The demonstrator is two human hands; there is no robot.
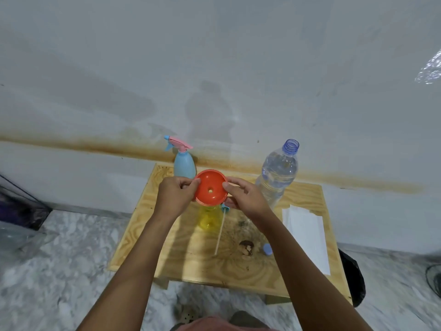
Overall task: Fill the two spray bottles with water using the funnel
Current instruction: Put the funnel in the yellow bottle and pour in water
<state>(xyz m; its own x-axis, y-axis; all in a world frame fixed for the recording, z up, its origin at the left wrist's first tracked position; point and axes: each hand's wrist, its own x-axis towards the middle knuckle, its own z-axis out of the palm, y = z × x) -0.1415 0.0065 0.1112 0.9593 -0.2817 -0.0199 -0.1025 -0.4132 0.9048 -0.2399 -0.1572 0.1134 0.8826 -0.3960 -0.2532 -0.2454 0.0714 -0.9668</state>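
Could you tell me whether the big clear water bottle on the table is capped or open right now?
Open. The water bottle shows a bare threaded neck with no cap, and a small blue cap lies apart on the table.

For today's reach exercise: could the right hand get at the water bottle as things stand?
Probably yes, once it lets go of the funnel. The water bottle stands open just beyond the right hand, with nothing between them; for now both hands hold the funnel's rim.
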